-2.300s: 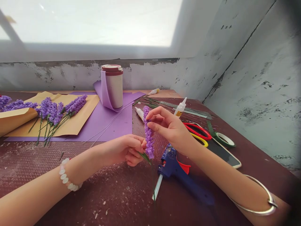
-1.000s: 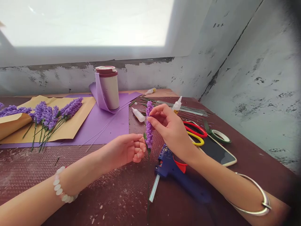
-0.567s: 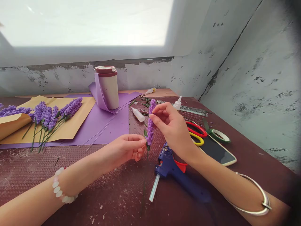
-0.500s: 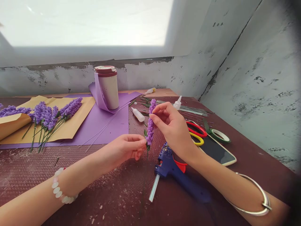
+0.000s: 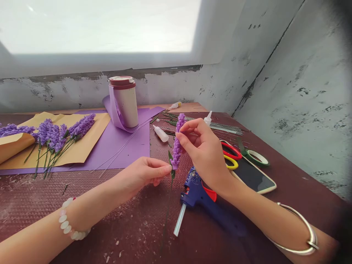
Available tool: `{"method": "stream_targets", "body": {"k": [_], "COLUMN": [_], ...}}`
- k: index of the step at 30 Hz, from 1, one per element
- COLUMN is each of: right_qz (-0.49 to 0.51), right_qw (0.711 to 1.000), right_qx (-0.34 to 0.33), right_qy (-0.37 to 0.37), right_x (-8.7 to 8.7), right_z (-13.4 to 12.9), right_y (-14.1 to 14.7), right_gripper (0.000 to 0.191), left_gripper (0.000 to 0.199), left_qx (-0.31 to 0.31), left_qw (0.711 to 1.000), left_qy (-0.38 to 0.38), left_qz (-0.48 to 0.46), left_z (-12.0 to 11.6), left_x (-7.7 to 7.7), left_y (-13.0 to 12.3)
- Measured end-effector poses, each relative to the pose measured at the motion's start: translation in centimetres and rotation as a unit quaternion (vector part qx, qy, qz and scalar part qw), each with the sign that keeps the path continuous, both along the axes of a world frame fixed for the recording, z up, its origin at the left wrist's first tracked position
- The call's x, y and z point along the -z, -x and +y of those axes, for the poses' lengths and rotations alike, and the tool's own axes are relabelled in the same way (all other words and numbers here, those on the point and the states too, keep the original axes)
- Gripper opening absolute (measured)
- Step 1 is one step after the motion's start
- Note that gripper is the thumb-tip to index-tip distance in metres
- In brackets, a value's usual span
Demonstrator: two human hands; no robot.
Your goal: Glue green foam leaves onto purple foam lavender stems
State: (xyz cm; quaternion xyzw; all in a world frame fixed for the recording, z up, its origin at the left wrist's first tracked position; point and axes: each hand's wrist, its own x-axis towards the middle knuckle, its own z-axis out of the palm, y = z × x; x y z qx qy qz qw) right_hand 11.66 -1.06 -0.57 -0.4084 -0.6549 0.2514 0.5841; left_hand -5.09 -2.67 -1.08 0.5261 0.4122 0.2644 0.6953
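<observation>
A purple artificial lavender sprig (image 5: 176, 148) stands nearly upright between my hands, its green leaves and thin stem hanging below the petals. My left hand (image 5: 154, 170) pinches the sprig at its base, where petals meet stem. Near the upper part of the petals, my right hand (image 5: 202, 146) closes thumb and forefinger on the sprig. Under my right hand lies a blue glue gun (image 5: 196, 187) with a clear glue stick poking out of its back. Behind the sprig is a small white squeeze bottle (image 5: 161, 134).
Finished lavender sprigs (image 5: 55, 135) lie on brown paper (image 5: 96, 135) over purple sheets (image 5: 137, 146) at left. A lidded cup (image 5: 128, 106) stands behind. Scissors (image 5: 232, 150), green tape (image 5: 257, 157), a small blackboard (image 5: 255, 179) and several wire stems (image 5: 225, 127) lie to the right.
The sprig leans slightly more to the right, and more of its stem and leaves shows below my left fingers. Both hands keep their pinch, nearly in place.
</observation>
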Motion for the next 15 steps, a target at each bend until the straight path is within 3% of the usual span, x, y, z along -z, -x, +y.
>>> {"method": "stream_targets", "body": {"k": [10,15], "right_qz": [0.000,-0.005], "right_qw": [0.999,0.998], "right_qx": [0.042,0.058], "right_qy": [-0.013,-0.013], "right_x": [0.01,0.01], "right_z": [-0.40,-0.37], "right_y": [0.28,0.43], "right_gripper": [0.010,0.010], "left_gripper": [0.040,0.032], "left_qx": [-0.006,-0.009], "left_qw": [1.000,1.000], "left_qy": [-0.024,-0.013], "left_qz": [0.007,0.000], "left_z": [-0.20,-0.32], "left_x": [0.18,0.05], "left_y": [-0.04,-0.17]}}
